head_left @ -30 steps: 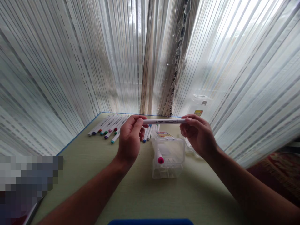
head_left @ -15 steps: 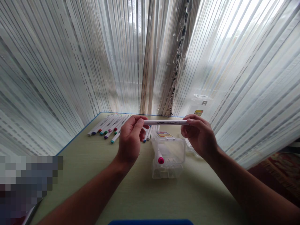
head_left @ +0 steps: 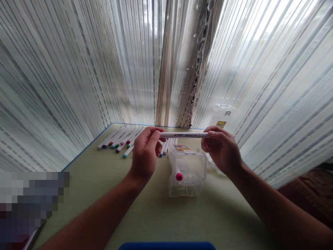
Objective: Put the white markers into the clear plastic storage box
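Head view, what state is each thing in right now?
Marker: held level, both ends pinched.
Left hand: shut on marker.
Right hand: shut on marker.
Box: open, pink-capped pen inside.
Row of pens: capped, lying on table.
Curtains: drawn.

The raised marker has a white barrel with a strip of dark print along it. The box is clear and colourless, with an orange, yellow and red label on its lid. The marker inside shows a magenta cap. The row of markers has white barrels and caps in purple, red, teal, green and blue. The table is pale yellow-green with a thin blue edge. The curtains are sheer white with fine vertical stripes, and 1 panel in the middle is beige. A small tag is yellow.
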`<state>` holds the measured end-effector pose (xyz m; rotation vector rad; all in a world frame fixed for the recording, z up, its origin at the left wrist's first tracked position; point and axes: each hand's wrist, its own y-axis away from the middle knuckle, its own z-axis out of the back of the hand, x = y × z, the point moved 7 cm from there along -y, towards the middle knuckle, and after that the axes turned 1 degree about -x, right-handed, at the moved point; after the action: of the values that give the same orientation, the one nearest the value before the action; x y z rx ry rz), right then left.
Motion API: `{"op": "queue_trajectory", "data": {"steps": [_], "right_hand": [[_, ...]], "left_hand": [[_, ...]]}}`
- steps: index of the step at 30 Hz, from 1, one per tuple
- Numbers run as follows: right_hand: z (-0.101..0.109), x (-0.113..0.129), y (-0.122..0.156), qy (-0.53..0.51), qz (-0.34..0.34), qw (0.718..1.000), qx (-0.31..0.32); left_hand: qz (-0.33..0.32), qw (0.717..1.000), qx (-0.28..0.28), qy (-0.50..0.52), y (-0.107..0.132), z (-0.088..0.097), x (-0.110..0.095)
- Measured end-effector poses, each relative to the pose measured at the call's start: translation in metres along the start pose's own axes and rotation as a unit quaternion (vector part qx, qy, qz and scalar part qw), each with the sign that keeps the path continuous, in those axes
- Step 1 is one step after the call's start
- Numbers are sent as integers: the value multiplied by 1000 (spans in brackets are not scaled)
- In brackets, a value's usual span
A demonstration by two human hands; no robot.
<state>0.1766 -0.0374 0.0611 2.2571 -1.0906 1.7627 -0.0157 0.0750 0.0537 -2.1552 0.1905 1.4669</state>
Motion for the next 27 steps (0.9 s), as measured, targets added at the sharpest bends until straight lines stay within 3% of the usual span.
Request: {"op": "queue_trajectory", "data": {"steps": [27], "right_hand": [[1, 0, 1, 13, 10, 1000, 3]], "left_hand": [[6, 1000, -6, 0, 0, 0, 1]]}}
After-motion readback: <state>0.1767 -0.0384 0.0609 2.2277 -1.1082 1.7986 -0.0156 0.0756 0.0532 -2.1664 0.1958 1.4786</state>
